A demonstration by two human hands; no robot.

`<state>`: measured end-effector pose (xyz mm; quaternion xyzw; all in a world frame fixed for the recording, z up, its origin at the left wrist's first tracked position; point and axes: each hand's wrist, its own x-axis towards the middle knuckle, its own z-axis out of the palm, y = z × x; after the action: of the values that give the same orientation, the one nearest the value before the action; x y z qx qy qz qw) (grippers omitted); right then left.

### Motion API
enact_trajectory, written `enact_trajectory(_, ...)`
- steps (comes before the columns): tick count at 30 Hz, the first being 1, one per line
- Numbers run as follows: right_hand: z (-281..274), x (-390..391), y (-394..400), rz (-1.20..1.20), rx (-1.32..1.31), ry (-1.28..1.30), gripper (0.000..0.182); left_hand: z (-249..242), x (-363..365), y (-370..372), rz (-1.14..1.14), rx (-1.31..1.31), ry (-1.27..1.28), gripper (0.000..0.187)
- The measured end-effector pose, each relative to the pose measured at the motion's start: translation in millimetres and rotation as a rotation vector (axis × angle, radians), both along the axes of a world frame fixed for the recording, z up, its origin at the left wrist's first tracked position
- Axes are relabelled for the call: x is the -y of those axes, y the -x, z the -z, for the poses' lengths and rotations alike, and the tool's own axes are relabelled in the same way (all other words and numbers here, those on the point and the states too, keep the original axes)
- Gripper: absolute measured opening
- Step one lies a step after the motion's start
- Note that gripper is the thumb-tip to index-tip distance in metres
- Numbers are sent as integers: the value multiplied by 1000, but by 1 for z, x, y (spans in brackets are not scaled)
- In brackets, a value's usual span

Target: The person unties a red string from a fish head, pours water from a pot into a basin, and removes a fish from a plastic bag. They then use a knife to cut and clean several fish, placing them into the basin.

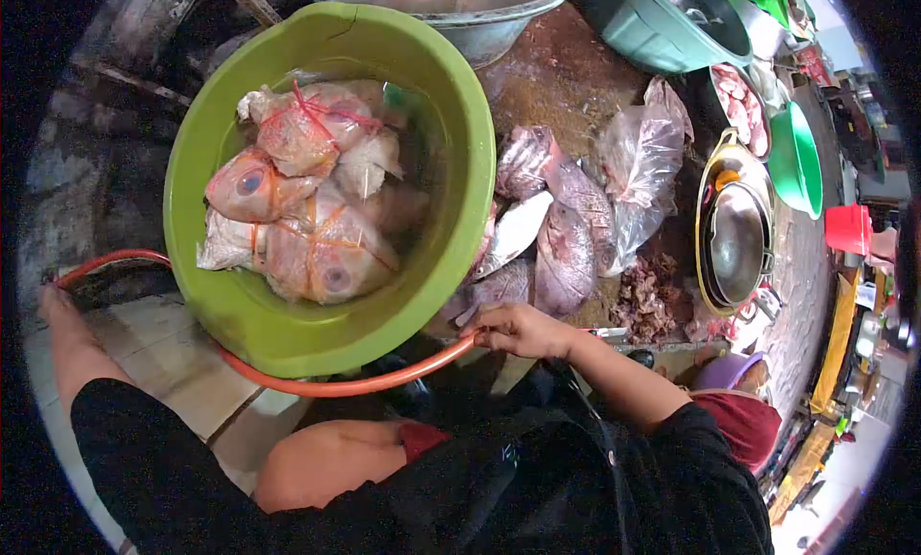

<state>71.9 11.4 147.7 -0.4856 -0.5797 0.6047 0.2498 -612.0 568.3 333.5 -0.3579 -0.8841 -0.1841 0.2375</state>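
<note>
An orange-red hose (pixel 317 387) runs in a curve in front of and partly behind the rim of a large green basin (pixel 465 171). My right hand (pixel 518 331) is closed around the hose's right part, just below the basin. At the far left edge my left hand (pixel 56 306) grips another stretch of the same hose. Inside the basin, several pinkish fish heads (pixel 331 243), some tied with red or orange string, lie in cloudy water. Beyond my right hand, whole fish (pixel 566 238) are piled on the wooden surface.
A clear plastic bag (pixel 643 162) lies beside the fish, near reddish scraps (pixel 648 301). Metal pans (pixel 737 238) and a green bowl (pixel 794 162) stand to the right. Two more tubs, a grey one (pixel 480 37) and a teal one (pixel 672 37), stand at the back.
</note>
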Motion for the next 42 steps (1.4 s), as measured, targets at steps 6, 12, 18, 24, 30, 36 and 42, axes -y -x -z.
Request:
enact_trajectory(6, -3, 8, 1, 144, -69, 5, 22, 13, -10, -9, 17, -49, 50, 53)
enact_trajectory(12, -6, 9, 6, 394, -336, 160, 21, 24, -29, -43, 132, -157, 56, 55)
enact_trajectory(18, 17, -2, 10, 618, -703, 361, 18, 33, 58, -274, 880, 69, -78, 49)
enact_trajectory(24, 27, -17, -4, 681, -696, 367, 15, -24, 244, -445, 1597, 324, 138, 36)
enact_trajectory(30, 59, -6, -24, 922, -186, 251, 25, -45, 439, -412, 1602, 629, 110, 29)
enact_trajectory(36, 75, 41, -38, 866, 256, 212, 40, 92, 536, -266, 960, 1275, 181, 29)
enact_trajectory(42, 109, 97, -39, 735, 374, 363, 32, 202, 645, -185, 602, 1776, 395, 28)
